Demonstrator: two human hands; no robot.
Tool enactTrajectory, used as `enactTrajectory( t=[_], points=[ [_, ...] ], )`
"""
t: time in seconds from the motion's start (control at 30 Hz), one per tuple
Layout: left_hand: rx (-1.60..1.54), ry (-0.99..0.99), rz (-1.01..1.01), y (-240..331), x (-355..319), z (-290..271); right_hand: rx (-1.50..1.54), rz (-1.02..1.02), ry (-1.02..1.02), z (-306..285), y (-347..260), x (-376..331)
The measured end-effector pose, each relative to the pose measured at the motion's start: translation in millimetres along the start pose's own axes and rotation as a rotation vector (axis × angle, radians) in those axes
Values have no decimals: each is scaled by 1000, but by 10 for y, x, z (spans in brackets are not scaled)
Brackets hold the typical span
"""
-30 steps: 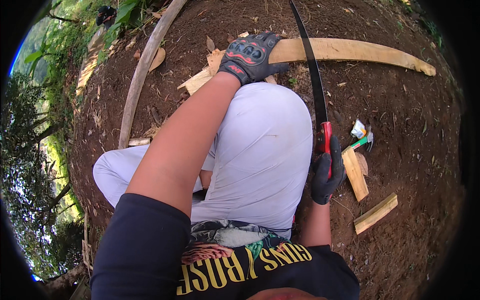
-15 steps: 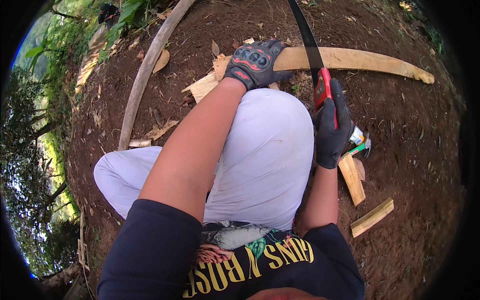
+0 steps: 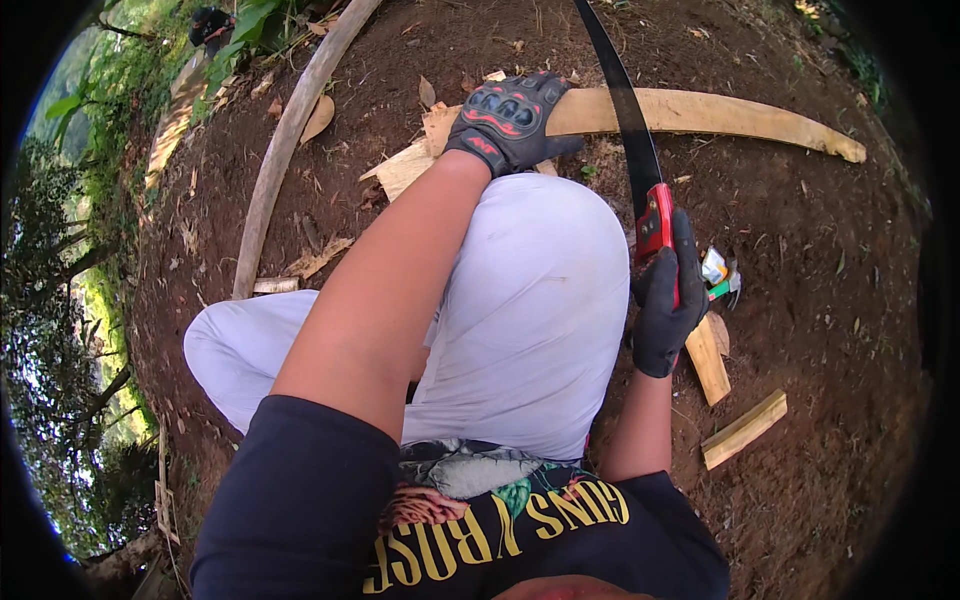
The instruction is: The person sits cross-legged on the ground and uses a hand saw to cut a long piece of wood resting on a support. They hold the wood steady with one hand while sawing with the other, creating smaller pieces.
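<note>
A long, pale wooden board (image 3: pixel 730 112), slightly curved in this view, lies crosswise in front of my knee. My left hand (image 3: pixel 508 122), in a black glove with red trim and knuckle guards, grips its left part from above, thumb on the near side. The fingertips are partly hidden over the far edge. My gloved right hand (image 3: pixel 668 305) is closed around the red handle of a handsaw (image 3: pixel 622 105). Its dark blade crosses the board to the right of my left hand, the tip running out at the top of the picture. Whether the teeth touch the wood I cannot tell.
Right of my right hand lie a green-handled hammer (image 3: pixel 722 289), a small white-and-yellow packet (image 3: pixel 713 266) and wood offcuts (image 3: pixel 745 430). A long pole (image 3: pixel 290 140) lies to the left on brown soil. A dark-clad person (image 3: pixel 210 28) is at the far upper left.
My right hand has drawn the saw back toward me, so its handle sits lower and farther from the board. My left hand stays in place on the board.
</note>
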State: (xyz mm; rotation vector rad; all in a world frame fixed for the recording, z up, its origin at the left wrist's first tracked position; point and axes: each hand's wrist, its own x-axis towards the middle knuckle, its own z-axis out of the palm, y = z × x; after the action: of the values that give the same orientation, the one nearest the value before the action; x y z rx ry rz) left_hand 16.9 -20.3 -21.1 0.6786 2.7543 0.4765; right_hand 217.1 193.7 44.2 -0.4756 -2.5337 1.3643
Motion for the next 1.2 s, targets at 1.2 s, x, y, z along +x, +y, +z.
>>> enactTrajectory(
  t=[1.2],
  points=[
    [-20, 43, 30, -54, 29, -2, 9, -12, -63, 268, -125, 439]
  ],
)
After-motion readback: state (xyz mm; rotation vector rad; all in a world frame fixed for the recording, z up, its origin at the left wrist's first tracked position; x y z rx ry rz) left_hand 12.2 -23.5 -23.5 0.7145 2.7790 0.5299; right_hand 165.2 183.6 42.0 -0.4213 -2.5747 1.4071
